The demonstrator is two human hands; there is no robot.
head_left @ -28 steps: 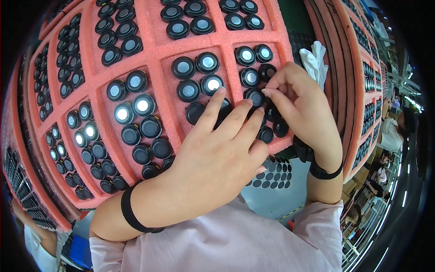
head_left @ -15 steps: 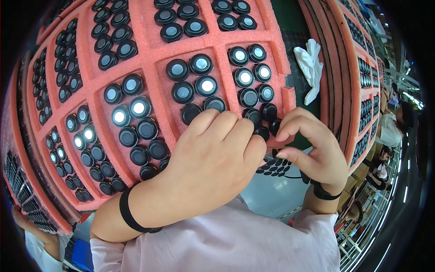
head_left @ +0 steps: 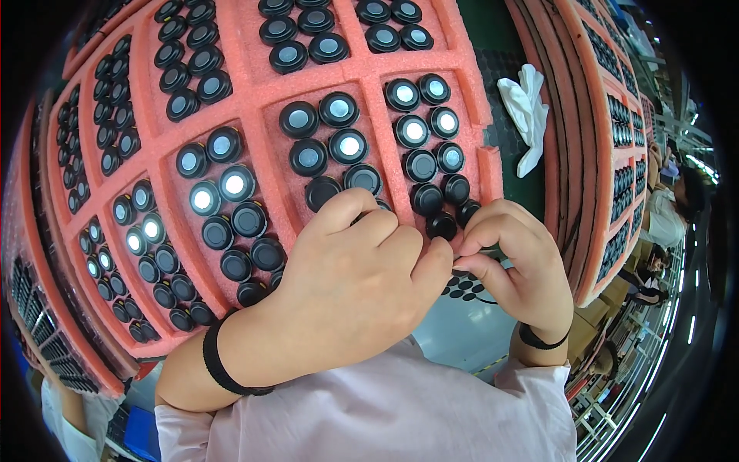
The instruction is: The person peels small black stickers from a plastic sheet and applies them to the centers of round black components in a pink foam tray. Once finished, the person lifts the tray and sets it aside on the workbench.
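My left hand is curled over the near edge of a pink foam tray, its fingertips hidden below the knuckles. Close against its thumb, my right hand brings thumb and index finger together in a pinch. Whatever sits between the two hands is too small and covered to name. Just beyond them, round black knob-like parts fill the right-hand compartment in two columns. Other black parts in the neighbouring compartment lie partly under my left hand. Several of these parts show a pale, shiny disc on top.
A white glove lies on a dark green surface right of the tray. Stacked pink foam trays stand further right, with more black parts on top. Another person's arm shows at the lower left, and people work at the far right.
My right hand has moved left and slightly down to meet my left thumb, and its finger and thumb have closed together. Black parts at the compartment's near end are now less covered.
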